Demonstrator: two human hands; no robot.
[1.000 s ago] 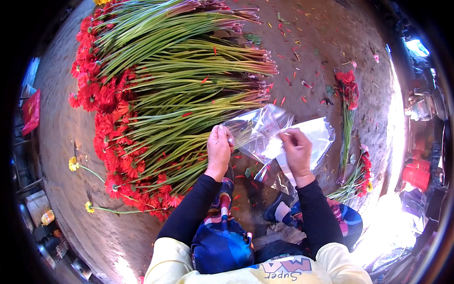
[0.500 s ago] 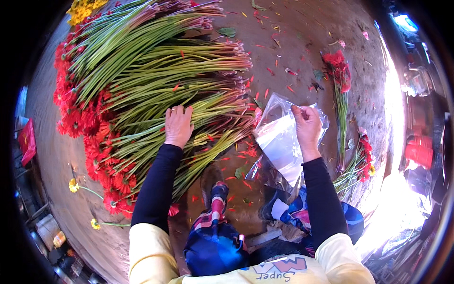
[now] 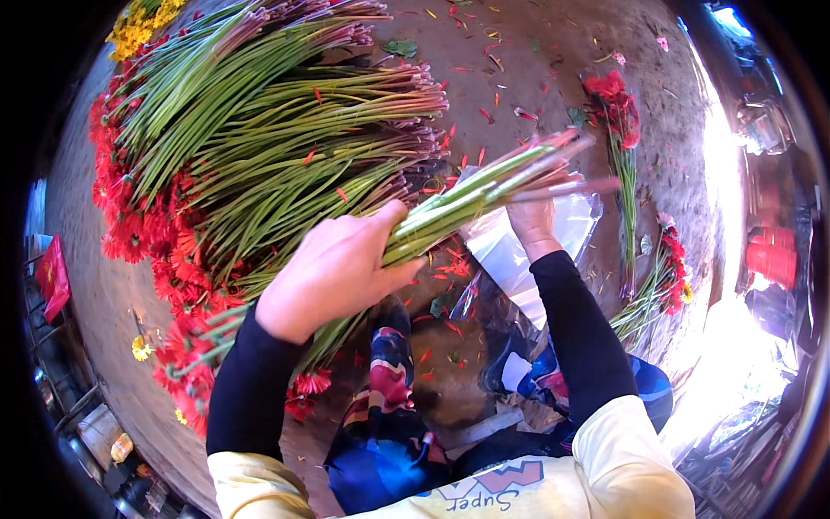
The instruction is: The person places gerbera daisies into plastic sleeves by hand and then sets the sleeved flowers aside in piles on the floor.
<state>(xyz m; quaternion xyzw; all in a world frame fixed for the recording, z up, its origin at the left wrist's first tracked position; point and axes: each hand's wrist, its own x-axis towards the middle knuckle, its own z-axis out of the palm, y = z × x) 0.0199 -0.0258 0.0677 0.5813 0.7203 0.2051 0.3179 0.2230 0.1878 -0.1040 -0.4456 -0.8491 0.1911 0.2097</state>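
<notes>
Raised off the pile, a bunch of gerbera stems [image 3: 471,197] slants up to the right, its pale cut ends beyond my left hand [image 3: 333,268]. That hand is wrapped round the stems, thumb toward me. My right hand [image 3: 530,223] is over a stack of clear plastic sleeves [image 3: 510,259]; the stem ends cross in front and hide its fingers. To the left lies a big pile of red gerberas [image 3: 285,164], heads left and stems right. Behind my left forearm, the heads of the held bunch are hard to tell from the pile.
Two smaller bunches lie at the right: a red one [image 3: 624,147] farther off and a mixed one [image 3: 670,268] nearer. Yellow flowers [image 3: 134,30] are at the far left. Loose petals dot the brown floor [image 3: 519,52]. My knee [image 3: 380,450] is close below the stems.
My left hand has taken a bunch of stems from the pile and lifted it toward me, its cut ends now over the plastic sleeves. My right hand has shifted slightly left.
</notes>
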